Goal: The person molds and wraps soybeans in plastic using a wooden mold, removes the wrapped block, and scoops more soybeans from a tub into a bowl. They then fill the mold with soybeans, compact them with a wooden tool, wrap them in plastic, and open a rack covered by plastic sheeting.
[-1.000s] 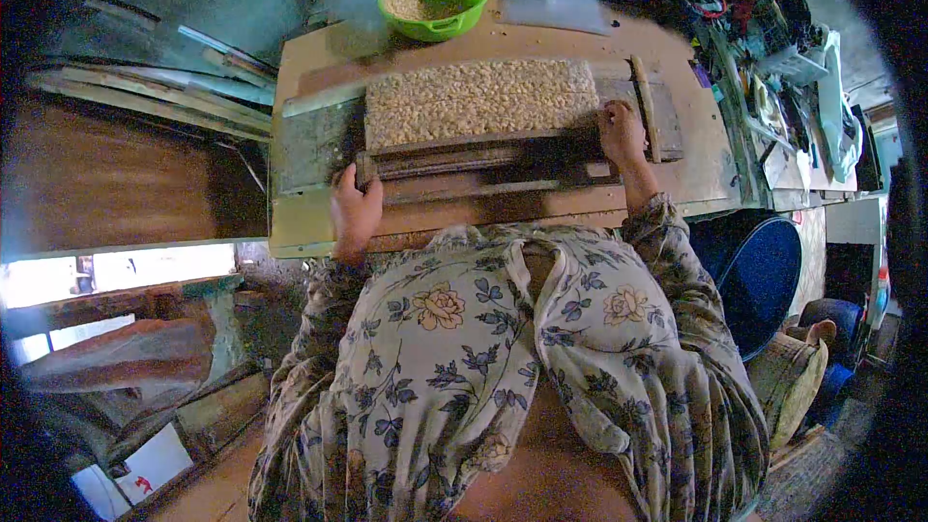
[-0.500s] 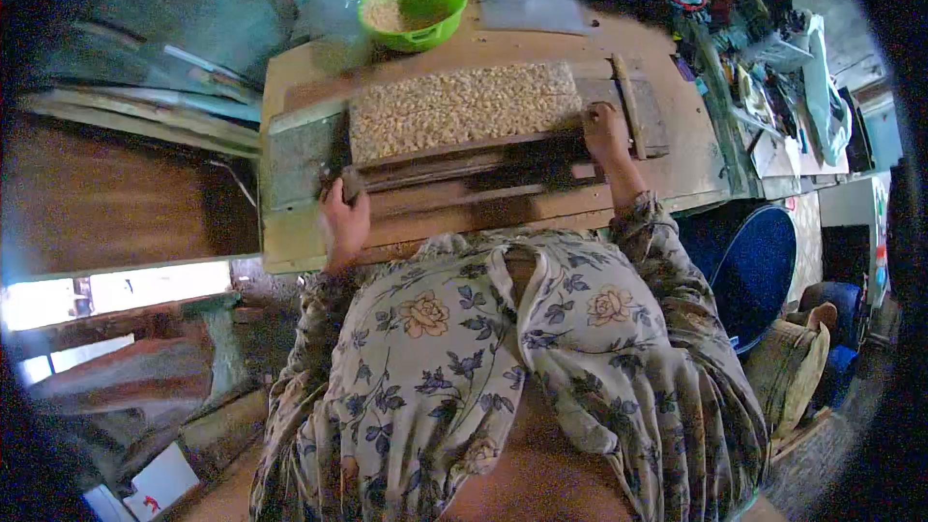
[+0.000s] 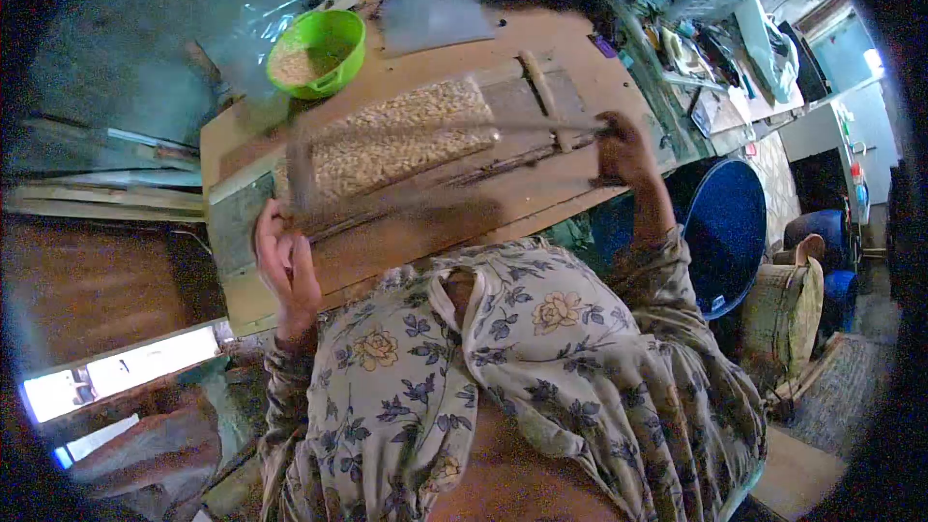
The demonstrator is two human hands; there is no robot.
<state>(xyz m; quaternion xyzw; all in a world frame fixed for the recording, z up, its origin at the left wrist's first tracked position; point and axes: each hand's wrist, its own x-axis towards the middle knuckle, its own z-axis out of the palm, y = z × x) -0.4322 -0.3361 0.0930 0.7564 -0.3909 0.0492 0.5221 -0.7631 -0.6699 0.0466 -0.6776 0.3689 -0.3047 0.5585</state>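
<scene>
A rectangular wooden frame [image 3: 302, 174] is tilted above a slab of pale, grainy pieces [image 3: 396, 147], its bars blurred by motion. My left hand [image 3: 290, 266] holds the frame's left end, thumb toward me. At the other end, my right hand [image 3: 628, 150] is closed on the frame's right side. The slab lies on a grey-brown wooden board [image 3: 242, 222], with loose edges at its left. A wooden stick [image 3: 543, 97] rests across the board's right part. What the slab's pieces are, I cannot tell.
On the far left of the worktable [image 3: 570, 48] stands a green bowl [image 3: 333, 72] with pale pieces inside. Beside it lies a translucent sheet [image 3: 435, 19]. A cluttered side bench [image 3: 715, 116] is at the right, above a blue barrel [image 3: 730, 232] and a woven basket [image 3: 778, 314].
The wooden frame, earlier down around the slab, has been raised and tilted in both hands. My right hand has moved up and right. The view has turned, so the table appears rotated.
</scene>
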